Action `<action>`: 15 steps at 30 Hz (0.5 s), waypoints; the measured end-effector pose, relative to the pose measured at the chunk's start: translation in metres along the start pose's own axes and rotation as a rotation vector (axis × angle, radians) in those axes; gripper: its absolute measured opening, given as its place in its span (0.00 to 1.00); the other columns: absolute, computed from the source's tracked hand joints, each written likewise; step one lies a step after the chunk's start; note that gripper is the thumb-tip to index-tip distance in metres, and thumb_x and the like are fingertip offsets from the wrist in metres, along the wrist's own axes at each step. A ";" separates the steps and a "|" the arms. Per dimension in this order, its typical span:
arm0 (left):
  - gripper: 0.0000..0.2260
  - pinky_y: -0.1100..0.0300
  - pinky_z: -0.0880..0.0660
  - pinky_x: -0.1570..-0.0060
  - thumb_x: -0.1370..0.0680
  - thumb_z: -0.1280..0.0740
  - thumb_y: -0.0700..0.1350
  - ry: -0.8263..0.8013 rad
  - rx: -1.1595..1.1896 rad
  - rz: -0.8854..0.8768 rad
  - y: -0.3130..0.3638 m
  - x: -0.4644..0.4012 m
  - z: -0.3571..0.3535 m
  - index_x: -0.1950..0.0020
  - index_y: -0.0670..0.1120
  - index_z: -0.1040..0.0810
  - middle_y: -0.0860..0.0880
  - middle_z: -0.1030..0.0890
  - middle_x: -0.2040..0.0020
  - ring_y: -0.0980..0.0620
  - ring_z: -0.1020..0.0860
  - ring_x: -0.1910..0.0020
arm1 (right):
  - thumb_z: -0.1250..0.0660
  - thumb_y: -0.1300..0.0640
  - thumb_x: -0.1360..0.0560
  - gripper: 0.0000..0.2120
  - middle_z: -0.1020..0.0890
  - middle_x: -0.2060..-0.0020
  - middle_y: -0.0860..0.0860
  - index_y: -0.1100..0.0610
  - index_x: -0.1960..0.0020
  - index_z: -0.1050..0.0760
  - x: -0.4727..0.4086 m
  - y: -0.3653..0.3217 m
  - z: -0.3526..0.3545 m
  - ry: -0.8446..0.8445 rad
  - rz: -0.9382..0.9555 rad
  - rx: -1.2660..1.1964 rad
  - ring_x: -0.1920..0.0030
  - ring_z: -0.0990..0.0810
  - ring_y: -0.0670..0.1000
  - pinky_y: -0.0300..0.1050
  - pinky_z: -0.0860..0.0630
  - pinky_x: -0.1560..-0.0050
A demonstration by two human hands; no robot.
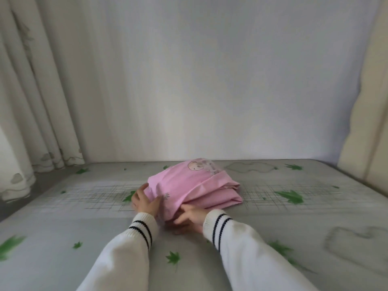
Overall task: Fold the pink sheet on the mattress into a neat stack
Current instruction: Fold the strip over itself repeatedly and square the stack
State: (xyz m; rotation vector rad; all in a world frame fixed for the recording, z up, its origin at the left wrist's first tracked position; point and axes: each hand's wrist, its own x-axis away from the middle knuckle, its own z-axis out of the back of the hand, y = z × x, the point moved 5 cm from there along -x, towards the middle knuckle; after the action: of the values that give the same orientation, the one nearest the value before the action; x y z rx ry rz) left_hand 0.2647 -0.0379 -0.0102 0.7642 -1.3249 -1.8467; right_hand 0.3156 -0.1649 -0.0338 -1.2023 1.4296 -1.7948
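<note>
The pink sheet (195, 185) lies as a folded bundle near the middle of the grey mattress (63, 238), which has green leaf prints. The left hand (144, 201) presses flat and spread on its left side. The right hand (190, 217) has spread fingers under the near edge. Cream curtains (31, 101) hang left; a white wall (189, 80) stands behind.

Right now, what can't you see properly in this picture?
- Right hand fingertips: head view, tucked under the pink sheet.
- Sheet's far side and inner folds: hidden by its own top layer.
- Cartoon print: too small and blurred.
- Mattress near corners: cut off by the frame edges.
</note>
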 end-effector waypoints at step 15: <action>0.32 0.51 0.51 0.24 0.31 0.33 0.37 -0.258 -0.321 -0.201 0.011 0.015 -0.027 0.29 0.49 0.37 0.45 0.44 0.27 0.42 0.49 0.26 | 0.45 0.76 0.26 0.19 0.21 0.42 0.61 0.68 0.38 0.28 0.003 -0.014 0.052 0.344 0.163 0.024 0.50 0.20 0.56 0.35 0.22 0.55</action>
State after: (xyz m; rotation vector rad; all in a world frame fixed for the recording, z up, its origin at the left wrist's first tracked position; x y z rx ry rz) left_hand 0.2802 -0.0670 -0.0089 0.5162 -1.0929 -2.3111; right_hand 0.3619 -0.1876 -0.0181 -0.7626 1.6362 -1.9617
